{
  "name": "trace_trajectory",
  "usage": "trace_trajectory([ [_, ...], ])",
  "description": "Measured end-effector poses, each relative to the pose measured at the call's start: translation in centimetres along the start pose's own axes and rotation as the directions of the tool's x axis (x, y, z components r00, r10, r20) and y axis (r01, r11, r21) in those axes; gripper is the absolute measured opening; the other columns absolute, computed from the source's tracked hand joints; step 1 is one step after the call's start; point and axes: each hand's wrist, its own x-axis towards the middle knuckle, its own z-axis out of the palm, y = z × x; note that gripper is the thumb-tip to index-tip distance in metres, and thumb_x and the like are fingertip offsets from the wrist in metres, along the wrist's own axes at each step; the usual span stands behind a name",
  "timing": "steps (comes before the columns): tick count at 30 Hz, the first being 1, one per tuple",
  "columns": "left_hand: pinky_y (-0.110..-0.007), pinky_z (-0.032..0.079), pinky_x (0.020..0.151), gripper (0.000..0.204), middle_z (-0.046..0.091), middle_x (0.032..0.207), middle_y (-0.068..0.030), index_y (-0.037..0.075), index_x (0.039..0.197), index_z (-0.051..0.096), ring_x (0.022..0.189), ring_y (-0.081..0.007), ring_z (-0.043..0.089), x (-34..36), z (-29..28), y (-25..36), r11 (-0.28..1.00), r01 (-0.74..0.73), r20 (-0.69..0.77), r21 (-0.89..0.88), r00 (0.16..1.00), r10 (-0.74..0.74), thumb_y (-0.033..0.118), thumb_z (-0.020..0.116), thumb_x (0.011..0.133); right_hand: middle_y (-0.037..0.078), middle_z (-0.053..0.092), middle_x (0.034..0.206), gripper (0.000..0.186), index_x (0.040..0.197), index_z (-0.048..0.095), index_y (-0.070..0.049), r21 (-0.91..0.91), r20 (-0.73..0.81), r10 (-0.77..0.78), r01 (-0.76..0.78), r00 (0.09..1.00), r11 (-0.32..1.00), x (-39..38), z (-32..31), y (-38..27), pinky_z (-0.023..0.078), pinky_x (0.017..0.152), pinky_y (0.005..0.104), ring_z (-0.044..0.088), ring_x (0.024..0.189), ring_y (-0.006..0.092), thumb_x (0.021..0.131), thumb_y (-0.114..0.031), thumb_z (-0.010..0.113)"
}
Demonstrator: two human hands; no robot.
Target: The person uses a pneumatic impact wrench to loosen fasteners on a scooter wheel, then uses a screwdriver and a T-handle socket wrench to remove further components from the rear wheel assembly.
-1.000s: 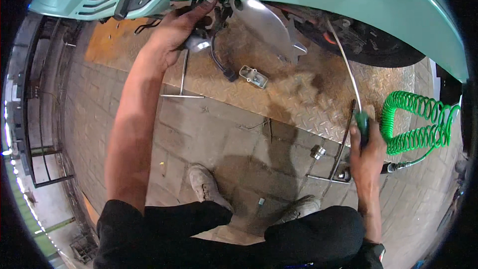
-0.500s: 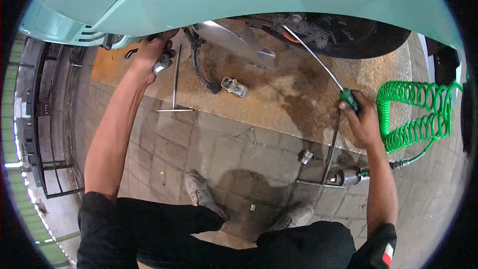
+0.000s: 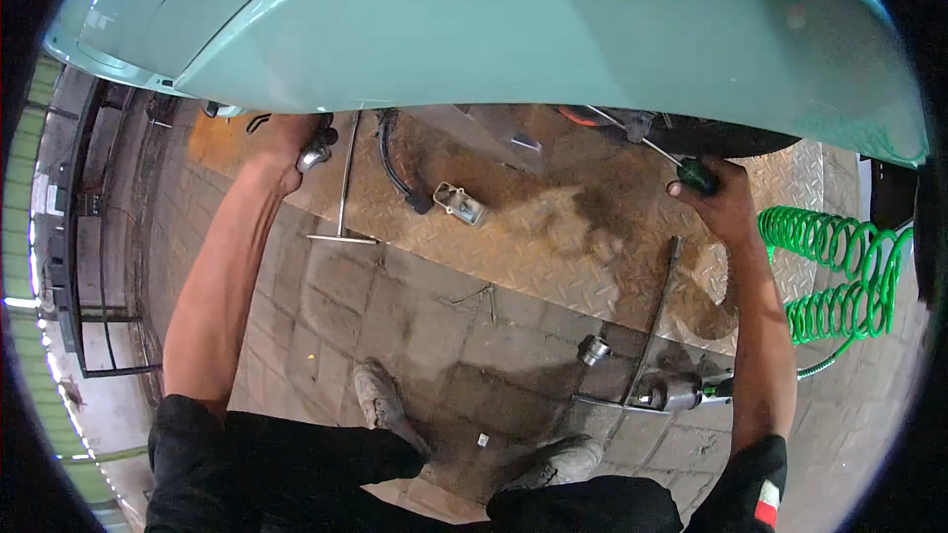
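My right hand (image 3: 726,202) is closed round the dark green handle of a long screwdriver (image 3: 664,152). The shaft points up and to the left, under the lower edge of the turquoise car body (image 3: 474,30), close to the dark wheel (image 3: 736,136). The far end of the shaft is hidden or too unclear to make out. At the left, my left hand (image 3: 281,148) is closed at the car's lower edge. A tool with a shiny, rounded silver end (image 3: 314,155) sticks out of it; its kind cannot be told. The fingers are partly hidden by the car body.
On the rusty chequered plate (image 3: 563,227) lie a small metal housing (image 3: 462,205) and a black cable with a plug (image 3: 395,173). T-handled bars (image 3: 346,178) lie left and right. Nearby are a metal socket (image 3: 593,350), an air impact wrench (image 3: 676,392) and a green coiled hose (image 3: 839,311).
The car body now covers more of the upper view. The screwdriver's shaft has swung to a flatter angle and partly passes behind the panel edge. Both hands keep their hold.
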Motion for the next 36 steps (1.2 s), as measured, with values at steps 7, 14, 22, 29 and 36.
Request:
trace_trajectory([
  [7,-0.027,0.039,0.042,0.016,0.053,0.076,-0.0024,0.012,0.094,0.050,0.055,-0.0147,0.053,0.5,-0.6,-0.6,0.999,0.037,-0.030,0.025,0.999,-0.036,0.027,0.057,0.092,0.008,0.061,0.067,0.045,0.083,0.066,-0.003,0.088,0.088,0.118,-0.126,0.989,0.988,-1.2,0.9,-0.6,0.046,0.061,0.0317,0.053,0.061,0.0159,0.069,-0.044,0.081],
  [14,-0.031,0.051,0.058,0.030,0.063,0.102,-0.0097,0.009,0.110,0.052,0.074,-0.0189,0.062,0.8,-1.0,-1.3,0.998,-0.065,0.036,0.001,0.997,0.065,0.035,0.051,0.095,0.016,0.067,0.084,0.063,0.093,0.067,-0.006,-0.040,-0.138,0.026,-0.031,0.990,0.999,2.1,5.9,-7.5,0.051,0.071,0.0445,0.064,0.081,0.0376,0.069,-0.064,0.070],
  [22,-0.032,0.047,0.054,0.019,0.060,0.083,-0.0076,0.008,0.103,0.052,0.066,-0.0184,0.058,0.4,-0.6,0.1,0.998,0.019,-0.009,0.060,1.000,-0.018,0.025,0.052,0.094,0.018,0.066,0.083,0.061,0.101,0.065,-0.006,-0.356,-0.123,-0.224,0.168,0.967,0.919,1.8,5.0,-6.5,0.051,0.071,0.0446,0.063,0.081,0.0407,0.073,-0.060,0.068],
  [29,-0.027,0.036,0.043,0.017,0.046,0.068,-0.0002,0.012,0.093,0.051,0.053,-0.0134,0.047,0.8,-0.1,0.5,0.994,-0.107,0.012,-0.039,0.994,0.107,0.024,0.061,0.089,0.018,0.067,0.091,0.049,0.101,0.064,-0.006,-0.198,0.023,0.073,-0.067,0.997,0.978,-2.0,-1.8,-3.0,0.050,0.072,0.0429,0.064,0.085,0.0376,0.073,-0.045,0.075],
  [36,-0.028,0.040,0.052,0.031,0.054,0.087,-0.0006,0.009,0.114,0.056,0.065,-0.0114,0.047,-0.4,0.9,1.6,0.997,-0.057,-0.010,0.044,0.998,0.058,0.023,0.063,0.088,0.017,0.067,0.089,0.045,0.097,0.066,-0.007,-0.256,-0.001,0.037,-0.036,0.999,0.966,-1.9,-3.3,-4.0,0.049,0.074,0.0425,0.064,0.086,0.0374,0.073,-0.043,0.075],
])
